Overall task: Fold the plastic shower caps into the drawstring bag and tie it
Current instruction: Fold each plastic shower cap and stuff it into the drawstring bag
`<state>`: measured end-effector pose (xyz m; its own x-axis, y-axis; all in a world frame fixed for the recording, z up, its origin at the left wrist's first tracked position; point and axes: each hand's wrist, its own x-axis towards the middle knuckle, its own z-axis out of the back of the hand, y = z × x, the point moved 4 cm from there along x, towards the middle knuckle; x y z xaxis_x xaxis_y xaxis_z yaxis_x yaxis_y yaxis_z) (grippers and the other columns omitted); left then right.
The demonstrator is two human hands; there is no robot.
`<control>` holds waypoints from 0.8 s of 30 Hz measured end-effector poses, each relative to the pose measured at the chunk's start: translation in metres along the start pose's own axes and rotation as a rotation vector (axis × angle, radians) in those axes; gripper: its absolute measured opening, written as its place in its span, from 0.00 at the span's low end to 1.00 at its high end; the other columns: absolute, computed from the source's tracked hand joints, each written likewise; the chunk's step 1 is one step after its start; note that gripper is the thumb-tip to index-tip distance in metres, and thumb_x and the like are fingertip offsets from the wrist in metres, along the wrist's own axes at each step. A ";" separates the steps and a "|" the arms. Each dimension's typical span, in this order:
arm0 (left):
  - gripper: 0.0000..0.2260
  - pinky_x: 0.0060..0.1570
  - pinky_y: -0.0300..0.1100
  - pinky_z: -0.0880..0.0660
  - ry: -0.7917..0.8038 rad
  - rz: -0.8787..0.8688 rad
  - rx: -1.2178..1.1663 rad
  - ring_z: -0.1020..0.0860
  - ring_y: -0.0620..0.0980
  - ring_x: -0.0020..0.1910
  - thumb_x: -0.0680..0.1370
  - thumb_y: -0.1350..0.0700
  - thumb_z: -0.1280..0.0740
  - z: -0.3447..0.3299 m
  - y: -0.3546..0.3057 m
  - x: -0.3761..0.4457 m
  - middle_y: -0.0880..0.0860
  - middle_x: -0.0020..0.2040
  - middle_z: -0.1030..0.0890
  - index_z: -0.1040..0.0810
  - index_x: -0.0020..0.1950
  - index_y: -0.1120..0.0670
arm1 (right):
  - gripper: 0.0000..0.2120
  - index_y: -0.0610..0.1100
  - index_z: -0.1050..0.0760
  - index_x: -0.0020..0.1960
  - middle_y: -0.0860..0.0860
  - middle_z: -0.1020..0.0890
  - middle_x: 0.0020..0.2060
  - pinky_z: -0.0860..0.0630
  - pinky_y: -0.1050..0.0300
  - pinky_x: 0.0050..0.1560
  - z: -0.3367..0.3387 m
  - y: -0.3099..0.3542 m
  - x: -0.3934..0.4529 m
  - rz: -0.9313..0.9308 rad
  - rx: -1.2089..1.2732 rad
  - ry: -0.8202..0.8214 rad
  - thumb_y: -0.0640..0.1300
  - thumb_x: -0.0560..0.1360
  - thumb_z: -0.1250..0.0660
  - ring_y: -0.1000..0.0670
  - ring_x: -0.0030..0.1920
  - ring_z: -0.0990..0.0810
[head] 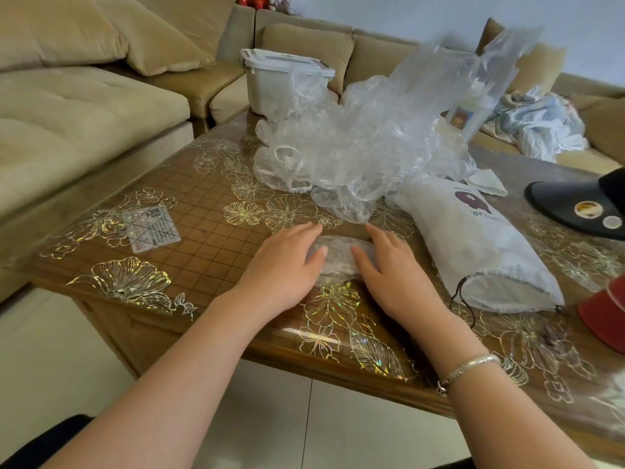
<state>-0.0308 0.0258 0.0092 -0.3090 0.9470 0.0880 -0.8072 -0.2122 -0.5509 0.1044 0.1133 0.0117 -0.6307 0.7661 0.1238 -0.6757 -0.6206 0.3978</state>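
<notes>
Beige sofas ring your flower-patterned table (pixel 152 211). Both flat, open hands, left hand (pixel 287 262) and right hand (pixel 392 269), press the folded shower cap (pixel 338 255); squeeze air out evenly before sliding it right into the drawstring bag (pixel 473 238).

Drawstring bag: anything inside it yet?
The drawstring bag lies on its side, mouth open toward the table's near edge. The visible part of the interior looks empty; deeper in is hidden by fabric. One folded shower cap is outside, under both hands.

Bright, even daylight; glare on the table (pixel 189 211); edges warped.
</notes>
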 end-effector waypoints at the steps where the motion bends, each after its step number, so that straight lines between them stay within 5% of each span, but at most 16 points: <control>1: 0.22 0.75 0.46 0.45 -0.031 0.023 -0.074 0.43 0.47 0.77 0.84 0.50 0.44 0.004 0.001 0.000 0.47 0.78 0.38 0.41 0.79 0.51 | 0.28 0.45 0.43 0.78 0.46 0.34 0.74 0.42 0.51 0.73 0.004 -0.002 0.000 -0.039 -0.001 -0.022 0.56 0.82 0.44 0.45 0.75 0.40; 6: 0.22 0.68 0.49 0.34 -0.092 0.112 -0.095 0.34 0.50 0.68 0.80 0.50 0.36 0.010 0.007 0.001 0.47 0.65 0.27 0.33 0.74 0.50 | 0.27 0.48 0.33 0.72 0.47 0.27 0.63 0.36 0.48 0.65 0.009 -0.010 0.006 -0.167 0.005 -0.005 0.55 0.76 0.34 0.43 0.66 0.36; 10: 0.22 0.64 0.48 0.34 -0.110 0.129 -0.075 0.33 0.49 0.61 0.78 0.48 0.32 0.010 0.008 0.002 0.45 0.56 0.27 0.30 0.70 0.49 | 0.04 0.51 0.22 0.47 0.51 0.21 0.47 0.35 0.50 0.53 0.010 -0.008 0.008 -0.209 0.157 -0.020 0.47 0.73 0.32 0.44 0.57 0.34; 12: 0.20 0.61 0.47 0.34 -0.117 0.143 -0.074 0.35 0.48 0.57 0.76 0.47 0.31 0.011 0.009 0.003 0.44 0.52 0.29 0.27 0.67 0.48 | 0.03 0.52 0.24 0.40 0.50 0.21 0.46 0.36 0.51 0.51 0.013 -0.006 0.009 -0.198 0.227 -0.014 0.46 0.72 0.32 0.45 0.56 0.33; 17: 0.11 0.57 0.48 0.36 -0.117 0.174 -0.193 0.37 0.49 0.58 0.72 0.42 0.27 0.018 0.008 0.001 0.46 0.50 0.31 0.23 0.45 0.46 | 0.06 0.40 0.23 0.45 0.43 0.22 0.37 0.29 0.56 0.41 0.032 0.005 0.007 -0.031 0.558 -0.021 0.42 0.72 0.27 0.52 0.36 0.28; 20: 0.11 0.49 0.43 0.35 -0.099 0.126 -0.363 0.31 0.49 0.52 0.74 0.50 0.27 0.027 0.002 -0.001 0.47 0.47 0.28 0.27 0.39 0.50 | 0.04 0.43 0.22 0.47 0.45 0.18 0.41 0.21 0.48 0.47 0.036 0.004 0.005 0.008 0.610 -0.139 0.40 0.73 0.28 0.51 0.40 0.21; 24: 0.07 0.48 0.47 0.22 -0.050 0.207 -0.728 0.20 0.52 0.44 0.77 0.55 0.30 0.027 0.002 -0.006 0.56 0.47 0.19 0.24 0.49 0.57 | 0.12 0.51 0.25 0.57 0.59 0.22 0.53 0.22 0.46 0.56 0.034 0.007 0.003 0.073 0.493 -0.318 0.42 0.75 0.31 0.53 0.57 0.23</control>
<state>-0.0438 0.0135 0.0302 -0.4547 0.8893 -0.0486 -0.1996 -0.1549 -0.9676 0.1105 0.1168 0.0460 -0.4721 0.7842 0.4028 -0.3297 -0.5808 0.7443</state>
